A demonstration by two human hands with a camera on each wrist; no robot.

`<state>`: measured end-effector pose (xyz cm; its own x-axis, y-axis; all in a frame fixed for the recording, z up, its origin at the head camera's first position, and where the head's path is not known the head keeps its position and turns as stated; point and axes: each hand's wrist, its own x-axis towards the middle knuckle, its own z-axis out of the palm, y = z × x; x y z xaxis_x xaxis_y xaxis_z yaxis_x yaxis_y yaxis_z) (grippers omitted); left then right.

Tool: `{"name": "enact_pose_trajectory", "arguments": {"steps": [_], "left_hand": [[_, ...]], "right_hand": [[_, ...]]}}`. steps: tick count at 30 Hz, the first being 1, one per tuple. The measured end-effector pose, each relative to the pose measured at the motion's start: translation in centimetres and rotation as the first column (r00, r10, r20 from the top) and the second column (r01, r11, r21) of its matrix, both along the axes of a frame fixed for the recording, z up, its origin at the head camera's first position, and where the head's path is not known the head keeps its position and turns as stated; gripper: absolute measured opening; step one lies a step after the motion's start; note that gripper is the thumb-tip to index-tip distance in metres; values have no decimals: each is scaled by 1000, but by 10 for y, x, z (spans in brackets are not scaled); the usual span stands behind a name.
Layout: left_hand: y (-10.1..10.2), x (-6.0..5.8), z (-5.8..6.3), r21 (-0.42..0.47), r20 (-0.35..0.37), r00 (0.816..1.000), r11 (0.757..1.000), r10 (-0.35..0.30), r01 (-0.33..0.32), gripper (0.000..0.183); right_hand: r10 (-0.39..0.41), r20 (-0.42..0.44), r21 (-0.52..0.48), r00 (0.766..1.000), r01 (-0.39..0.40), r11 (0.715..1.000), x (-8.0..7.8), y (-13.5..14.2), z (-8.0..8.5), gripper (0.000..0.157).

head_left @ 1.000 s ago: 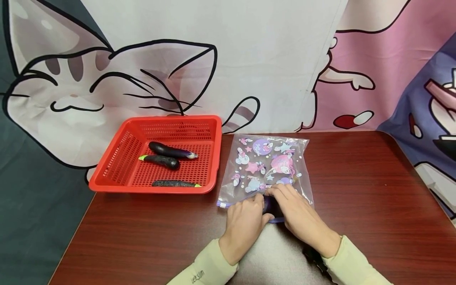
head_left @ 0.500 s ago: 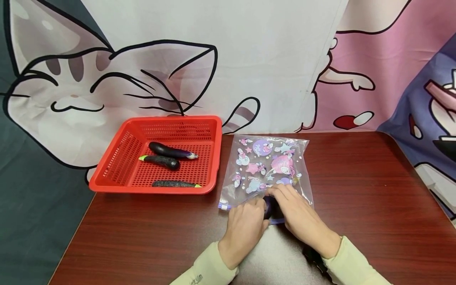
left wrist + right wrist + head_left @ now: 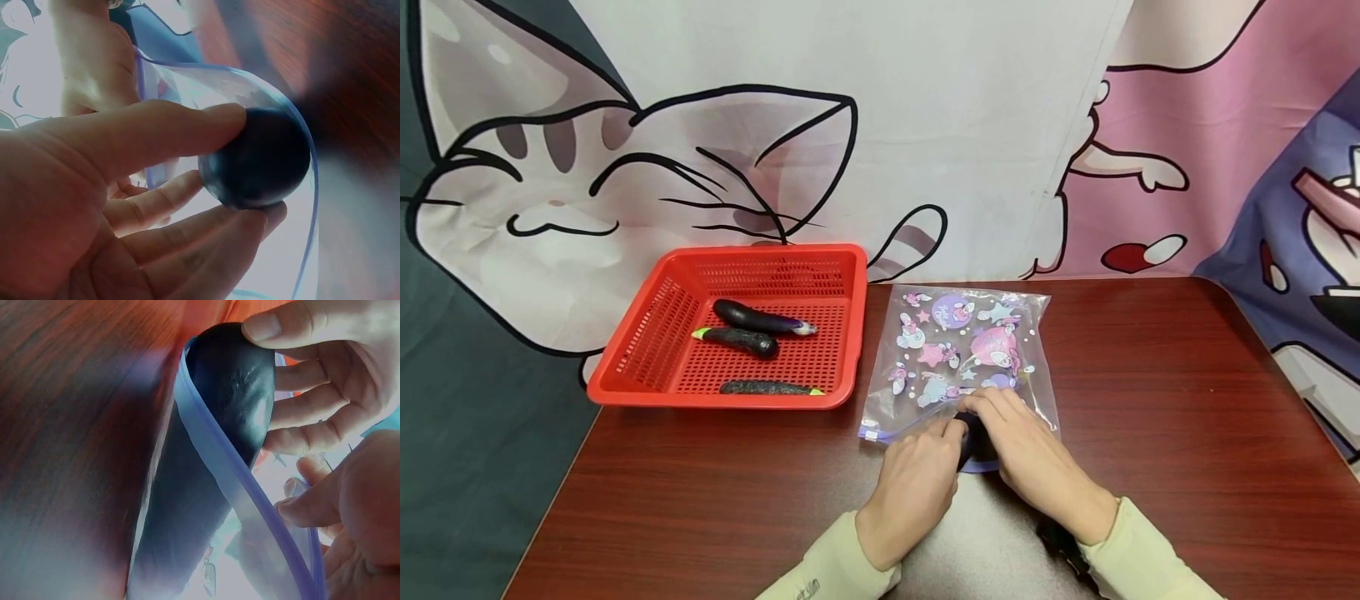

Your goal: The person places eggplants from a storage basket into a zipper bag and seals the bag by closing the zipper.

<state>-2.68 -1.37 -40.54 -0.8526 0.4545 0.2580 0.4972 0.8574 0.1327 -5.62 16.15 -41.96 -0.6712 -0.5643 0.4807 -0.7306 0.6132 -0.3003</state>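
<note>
My left hand (image 3: pixel 910 483) grips a dark, glossy eggplant (image 3: pixel 234 381), with the thumb on one side and fingers on the other. Its rounded end (image 3: pixel 262 159) faces the left wrist camera, inside the curved opening of a clear zip bag (image 3: pixel 880 400). In the right wrist view most of the eggplant's length lies behind the bag's purple rim (image 3: pixel 228 459). My right hand (image 3: pixel 1037 458) pinches that rim between thumb and fingers, just right of the eggplant. The bag lies flat on the table, printed with pastel cartoon figures. Both hands hide part of its mouth.
A red perforated basket (image 3: pixel 722 400) stands at the back left. In it lie a purple-black eggplant (image 3: pixel 756 317) and two dark, long vegetables with green tips, one smooth (image 3: pixel 741 340) and one rough (image 3: pixel 767 387). A printed cloth (image 3: pixel 985 142) hangs behind the table (image 3: pixel 1165 417).
My left hand has turned slightly and its thumb has gone out of sight in the head view. The eggplant's end shows a little differently between the hands. The right hand has stayed put.
</note>
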Motion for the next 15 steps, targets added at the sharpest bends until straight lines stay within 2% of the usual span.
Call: {"name": "enact_pose_trajectory", "arguments": {"steps": [5, 15], "left_hand": [[4, -3, -2, 6, -22, 1000, 1000, 2, -2, 25], [9, -7, -5, 0, 41, 999, 999, 36, -36, 41]], "right_hand": [[-1, -7, -11, 1000, 0, 1000, 0, 0, 0, 51], [0, 2, -8, 1000, 0, 1000, 0, -1, 1, 53]]}}
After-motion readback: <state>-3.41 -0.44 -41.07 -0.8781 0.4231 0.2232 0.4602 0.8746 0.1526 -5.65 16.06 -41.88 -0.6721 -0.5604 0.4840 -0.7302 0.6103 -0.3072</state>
